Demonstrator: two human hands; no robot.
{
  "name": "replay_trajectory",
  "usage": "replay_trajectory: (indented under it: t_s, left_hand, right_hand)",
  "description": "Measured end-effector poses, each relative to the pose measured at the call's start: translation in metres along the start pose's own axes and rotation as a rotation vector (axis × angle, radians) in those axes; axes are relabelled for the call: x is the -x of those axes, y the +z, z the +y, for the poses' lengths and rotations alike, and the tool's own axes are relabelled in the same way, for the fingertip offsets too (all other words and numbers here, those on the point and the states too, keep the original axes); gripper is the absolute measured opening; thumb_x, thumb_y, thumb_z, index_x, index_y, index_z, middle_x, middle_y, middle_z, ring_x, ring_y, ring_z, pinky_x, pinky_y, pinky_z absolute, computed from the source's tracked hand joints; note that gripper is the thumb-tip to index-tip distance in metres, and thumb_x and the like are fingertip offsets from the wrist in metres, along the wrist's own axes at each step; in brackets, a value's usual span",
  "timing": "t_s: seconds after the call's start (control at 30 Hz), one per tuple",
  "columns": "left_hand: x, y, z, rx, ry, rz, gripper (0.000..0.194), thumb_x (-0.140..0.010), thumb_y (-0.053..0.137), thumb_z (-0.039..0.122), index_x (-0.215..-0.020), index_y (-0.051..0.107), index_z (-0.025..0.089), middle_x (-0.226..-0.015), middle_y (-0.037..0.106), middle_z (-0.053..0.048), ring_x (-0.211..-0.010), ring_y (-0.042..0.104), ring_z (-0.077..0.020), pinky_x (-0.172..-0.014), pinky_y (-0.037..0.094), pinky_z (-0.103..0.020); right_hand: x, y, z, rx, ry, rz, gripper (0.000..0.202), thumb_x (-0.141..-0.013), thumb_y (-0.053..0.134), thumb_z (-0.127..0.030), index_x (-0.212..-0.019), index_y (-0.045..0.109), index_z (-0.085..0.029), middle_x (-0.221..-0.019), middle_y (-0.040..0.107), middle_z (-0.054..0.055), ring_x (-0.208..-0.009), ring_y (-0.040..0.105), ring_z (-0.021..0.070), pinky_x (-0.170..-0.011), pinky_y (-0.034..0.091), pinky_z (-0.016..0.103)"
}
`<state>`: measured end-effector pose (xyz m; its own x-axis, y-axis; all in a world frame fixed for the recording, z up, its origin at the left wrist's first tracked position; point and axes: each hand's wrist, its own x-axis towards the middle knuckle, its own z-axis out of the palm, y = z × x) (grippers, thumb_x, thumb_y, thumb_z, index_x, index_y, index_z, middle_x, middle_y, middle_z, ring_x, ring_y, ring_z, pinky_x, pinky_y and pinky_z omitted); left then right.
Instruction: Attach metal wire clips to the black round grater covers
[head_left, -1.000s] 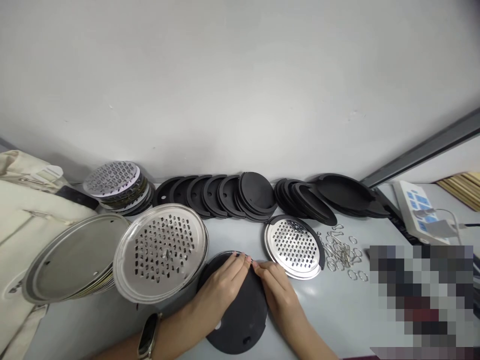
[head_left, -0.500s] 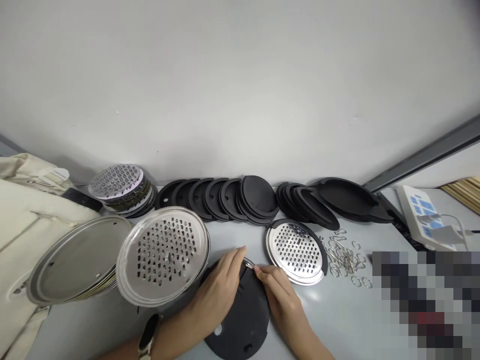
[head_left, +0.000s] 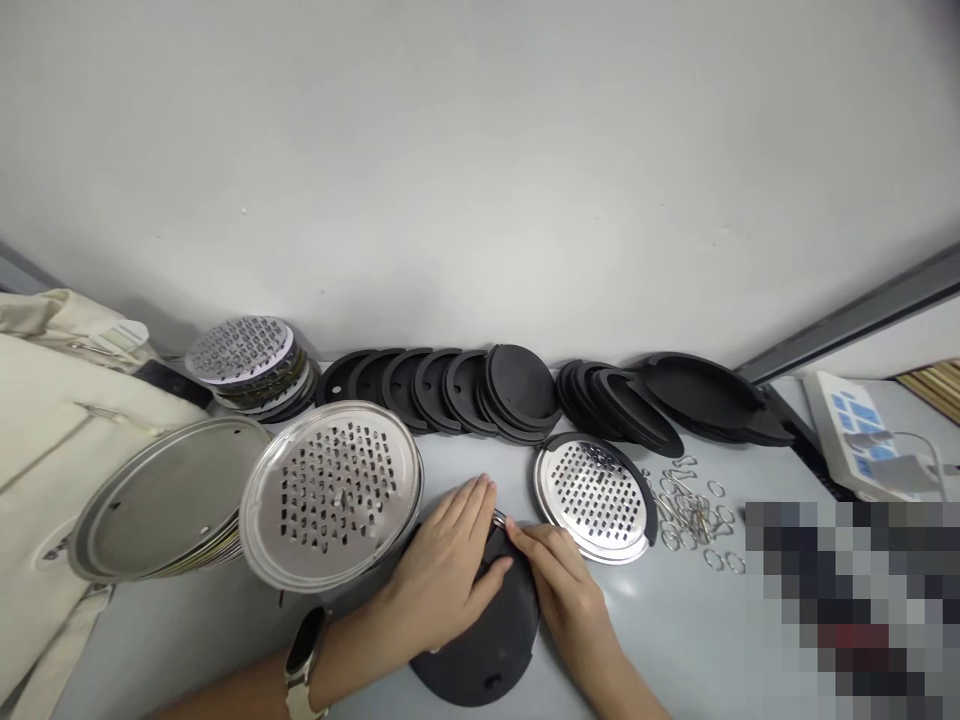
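A round black disc (head_left: 487, 655) lies on the grey table at the front centre. My left hand (head_left: 450, 565) rests flat over its upper left part, thumb apart from the other fingers. At the disc's top edge my right hand (head_left: 559, 575) pinches a small shiny metal clip (head_left: 499, 519). Part of the clip is hidden by the fingers. Just right of my right hand sits a perforated metal grater disc (head_left: 596, 495) with a black rim. Farther right is a loose heap of metal rings and clips (head_left: 694, 515).
Large grater discs (head_left: 334, 495) and plain metal discs (head_left: 172, 500) lie left. Behind them is a grater stack (head_left: 244, 350). Black discs (head_left: 521, 385) line the wall, with black trays (head_left: 694, 395) farther right. A power strip (head_left: 847, 430) lies right; pale cloth (head_left: 67, 420) is far left.
My left hand has spread over the black disc, its thumb now showing apart and more of the disc covered. My right hand stays at the clip. The view has shifted slightly.
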<state>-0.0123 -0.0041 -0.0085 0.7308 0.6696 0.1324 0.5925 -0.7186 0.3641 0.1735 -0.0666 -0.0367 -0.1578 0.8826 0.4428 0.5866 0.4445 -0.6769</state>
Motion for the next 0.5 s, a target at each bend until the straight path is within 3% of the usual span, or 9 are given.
replay_trajectory:
  t_s: [0.5]
  left_hand:
    - [-0.0031,-0.0011,0.0052,-0.073,-0.011,0.007,0.058,-0.099,0.038,0.034,-0.146,0.027,0.002,-0.153,0.030,-0.021,-0.142,0.028,-0.0297,-0.113,0.034,-0.044]
  right_hand:
    - [-0.0041,-0.0014,-0.0042,0.027,-0.046,0.008,0.041,-0.098,0.043,-0.010,-0.137,0.050,-0.021,-0.102,0.064,0.011,-0.096,0.060,0.0226,-0.079,0.054,0.038]
